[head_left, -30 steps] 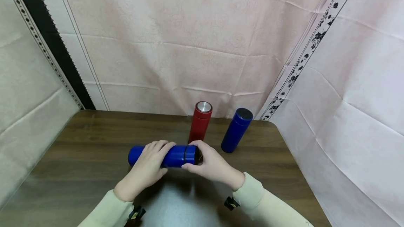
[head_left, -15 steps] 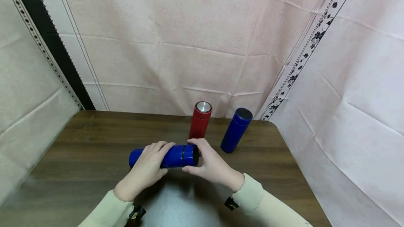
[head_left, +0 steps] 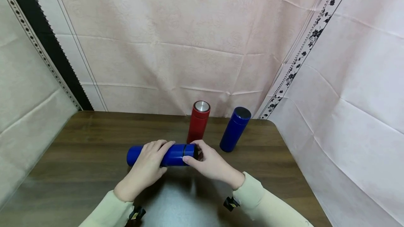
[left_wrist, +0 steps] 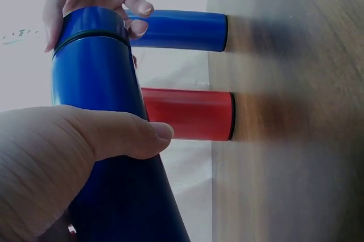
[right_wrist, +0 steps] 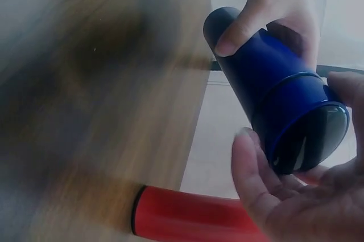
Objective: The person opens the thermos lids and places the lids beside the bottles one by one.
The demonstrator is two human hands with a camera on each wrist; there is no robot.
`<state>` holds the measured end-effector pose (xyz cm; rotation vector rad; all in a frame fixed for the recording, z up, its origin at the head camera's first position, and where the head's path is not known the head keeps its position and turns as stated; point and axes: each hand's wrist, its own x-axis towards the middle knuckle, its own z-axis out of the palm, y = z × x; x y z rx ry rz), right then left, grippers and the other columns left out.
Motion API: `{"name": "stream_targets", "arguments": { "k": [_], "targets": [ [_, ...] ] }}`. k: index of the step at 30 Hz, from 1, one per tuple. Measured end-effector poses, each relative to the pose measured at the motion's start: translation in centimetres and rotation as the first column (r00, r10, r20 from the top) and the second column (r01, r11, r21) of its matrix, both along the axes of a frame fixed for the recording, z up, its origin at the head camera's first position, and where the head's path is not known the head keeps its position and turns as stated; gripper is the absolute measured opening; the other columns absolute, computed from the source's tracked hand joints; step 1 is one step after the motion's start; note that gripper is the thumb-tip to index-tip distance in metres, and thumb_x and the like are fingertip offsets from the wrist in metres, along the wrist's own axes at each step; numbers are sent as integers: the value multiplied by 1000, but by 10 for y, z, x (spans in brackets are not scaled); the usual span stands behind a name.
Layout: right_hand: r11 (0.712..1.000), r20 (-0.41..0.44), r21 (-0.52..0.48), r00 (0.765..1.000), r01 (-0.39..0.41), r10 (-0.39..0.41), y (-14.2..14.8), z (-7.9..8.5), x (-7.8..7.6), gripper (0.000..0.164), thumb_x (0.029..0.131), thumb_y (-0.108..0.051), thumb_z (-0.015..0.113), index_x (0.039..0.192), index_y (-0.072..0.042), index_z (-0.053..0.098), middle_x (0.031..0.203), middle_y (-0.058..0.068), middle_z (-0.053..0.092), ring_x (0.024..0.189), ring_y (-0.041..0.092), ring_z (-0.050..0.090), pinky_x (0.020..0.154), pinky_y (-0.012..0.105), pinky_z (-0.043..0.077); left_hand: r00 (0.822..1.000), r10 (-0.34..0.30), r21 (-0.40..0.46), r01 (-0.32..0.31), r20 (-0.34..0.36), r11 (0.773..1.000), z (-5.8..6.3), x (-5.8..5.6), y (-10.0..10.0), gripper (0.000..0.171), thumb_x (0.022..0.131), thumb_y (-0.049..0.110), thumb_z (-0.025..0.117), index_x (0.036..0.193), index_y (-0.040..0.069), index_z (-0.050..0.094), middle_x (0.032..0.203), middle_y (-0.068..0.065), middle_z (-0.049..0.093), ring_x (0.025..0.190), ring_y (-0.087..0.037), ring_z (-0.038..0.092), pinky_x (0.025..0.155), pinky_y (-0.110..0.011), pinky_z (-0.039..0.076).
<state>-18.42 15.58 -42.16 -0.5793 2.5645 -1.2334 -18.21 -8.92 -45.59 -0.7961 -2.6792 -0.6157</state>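
My left hand [head_left: 146, 167] grips the body of a glossy blue thermos [head_left: 175, 156], held roughly on its side above the table with its capped end to the right. In the left wrist view, the left thumb [left_wrist: 122, 132] lies across the thermos body. My right hand [head_left: 213, 163] holds the cap end, thumb on the near side and fingers on the far side. The right wrist view shows the dark, shiny cap top [right_wrist: 310, 139] facing the right palm, with curled fingers [right_wrist: 256, 188] round its rim. Part of the body is hidden under the left hand.
A red thermos [head_left: 199, 122] with a silver lid top stands just behind the right hand. Another blue thermos [head_left: 235, 129] stands upright to its right. The wooden table [head_left: 79, 150] is bordered by pale cloth hangings [head_left: 176, 52] at the back and sides.
My right fingers have shifted round the cap, the thumb moving up onto the blue side of it. The left hand keeps its hold; the view has shifted slightly.
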Motion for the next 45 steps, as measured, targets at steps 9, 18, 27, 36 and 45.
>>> {"name": "stream_targets", "arguments": {
  "k": [9,18,27,36,45],
  "targets": [
    [989,-254,104,958,-107,130,1,-4,1,70,87,-42,70,144,-25,33,134,-2,42,109,14,51,85,30,53,999,17,4,-17,31,1000,-3,0,-1,87,67,18,90,141,17,45,128,-10,53,118,-35,48,101,-58,35],
    [998,-187,61,982,6,5,0,-3,2,82,82,-59,67,147,-27,29,136,0,44,112,14,51,89,36,51,999,22,19,-23,46,1000,-5,1,0,87,67,19,90,142,16,44,128,-10,53,117,-35,49,102,-58,35],
    [996,-21,51,997,77,-76,1,2,3,61,91,-62,51,136,-21,45,104,-1,63,87,16,62,67,31,53,1000,0,17,0,20,1000,-4,1,2,85,68,17,89,142,15,46,126,-9,53,116,-33,49,102,-57,34],
    [997,-204,72,979,-9,23,4,-1,4,61,89,-53,62,139,-24,41,120,-3,54,92,13,58,71,27,53,999,11,11,-11,36,1000,-3,1,2,86,68,20,89,142,17,45,127,-10,53,117,-34,49,101,-57,35],
    [983,-417,152,895,-103,158,4,-6,3,75,87,-31,73,148,-21,30,144,-5,36,123,10,44,99,30,44,999,21,21,-22,50,1000,-1,1,1,86,68,20,89,142,16,45,125,-10,54,115,-34,50,101,-57,35]
  ]
}}
